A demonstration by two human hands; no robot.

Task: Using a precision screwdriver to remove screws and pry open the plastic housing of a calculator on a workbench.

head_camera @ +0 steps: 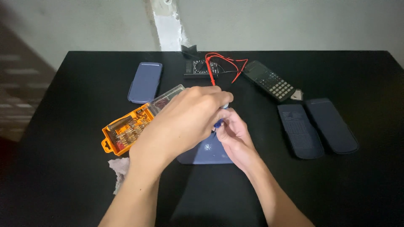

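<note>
My left hand (pixel 185 120) is curled over the top of a small blue-handled screwdriver (pixel 219 123), fingertips pinching its upper end. My right hand (pixel 235 134) grips the screwdriver's lower part just beneath. Both hands hover over a blue-grey flat device back (pixel 208 153) lying on the black table (pixel 63 168); most of that device is hidden under my hands. The screwdriver tip is hidden, so contact with the device cannot be told.
An orange screwdriver bit case (pixel 126 130) with a clear lid stands open at left, a grey cloth (pixel 120 170) below it. A blue cover (pixel 145 82), a multimeter (pixel 200 68) with red leads, a calculator (pixel 269 80) and two dark covers (pixel 301 131) (pixel 332 125) lie around.
</note>
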